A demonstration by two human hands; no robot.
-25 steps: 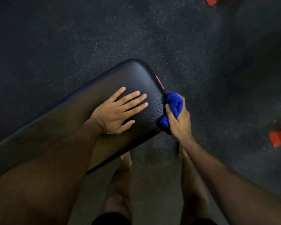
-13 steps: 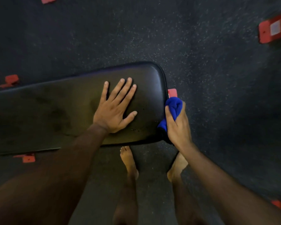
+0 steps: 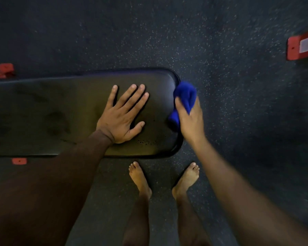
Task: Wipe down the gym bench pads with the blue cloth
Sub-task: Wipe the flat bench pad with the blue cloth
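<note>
Dark speckled rubber floor [image 3: 220, 50] fills the view, seen from above. Nearest the camera, two bare feet [image 3: 140, 178] stand side by side on it, toes pointing toward the long edge of the bench pad [image 3: 43, 112], just short of its rounded end. The black pad runs in from the left edge and ends a little right of centre. A scatter of small droplets or specks, hard to tell which in the dim light, sits on the pad near its front corner.

The left hand [image 3: 121, 116] lies flat on the pad's top, palm down, fingers straight and spread, holding nothing. The right hand [image 3: 190, 119] is at the pad's end, its fingers and thumb closed around the bunched blue cloth [image 3: 184, 98], which presses against the pad's end edge; part of the cloth bulges out above the hand and part hangs below the thumb.

Farther off, red metal pieces [image 3: 302, 46] rest on the floor at the right edge, and smaller ones show beside the pad at far left.
</note>
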